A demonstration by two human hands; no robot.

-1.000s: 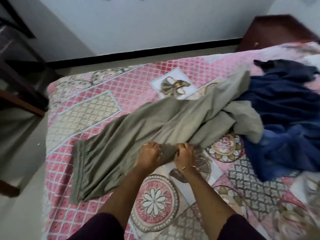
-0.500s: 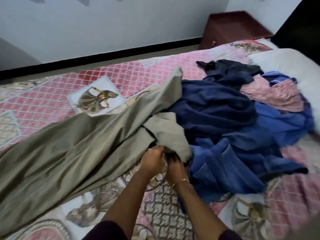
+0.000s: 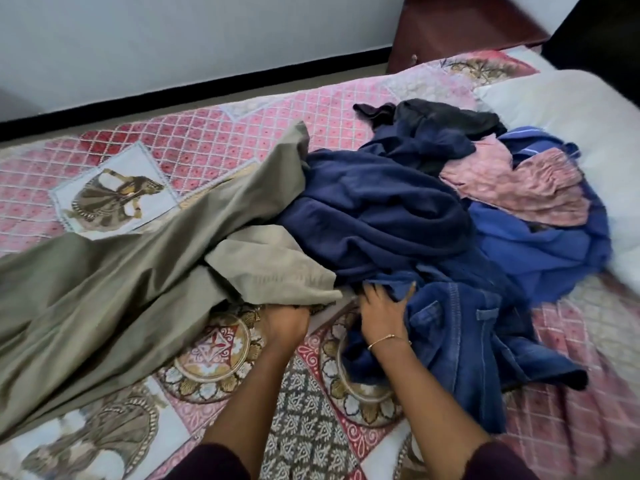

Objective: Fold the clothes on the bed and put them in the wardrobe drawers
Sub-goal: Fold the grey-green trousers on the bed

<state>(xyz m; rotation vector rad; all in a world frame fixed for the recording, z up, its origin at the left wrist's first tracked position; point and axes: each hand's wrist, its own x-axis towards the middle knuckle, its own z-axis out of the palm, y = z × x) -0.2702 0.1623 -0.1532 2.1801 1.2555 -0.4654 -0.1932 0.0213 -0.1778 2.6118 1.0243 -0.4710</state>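
Head view: a bed with a pink, patterned quilted bedspread (image 3: 214, 133) fills the picture, and a heap of clothes lies on it. Taking the dark navy fleece garment (image 3: 374, 216) in the middle of that heap as the landmark, a long olive-green garment of smooth cloth (image 3: 114, 282) stretches away to its left, one end folded up against the navy fleece and touching it. Just in front of the navy fleece lie blue denim jeans (image 3: 460, 341), crumpled, with a pocket showing. To the right of the fleece is a bright blue garment (image 3: 540, 251), and on top of that a pale pink crumpled cloth (image 3: 512, 188). Behind the fleece lies a black garment (image 3: 446, 119). Farther right a white pillow (image 3: 571, 109) rests on the bed.

The left hand (image 3: 285, 322) sits under the near edge of the olive-green garment, to the front left of the fleece; its fingers are hidden by the cloth, so its grip cannot be told. The right hand (image 3: 384, 306), with a thin gold bangle (image 3: 382, 341) at the wrist, lies with fingers spread on the jeans, holding nothing.
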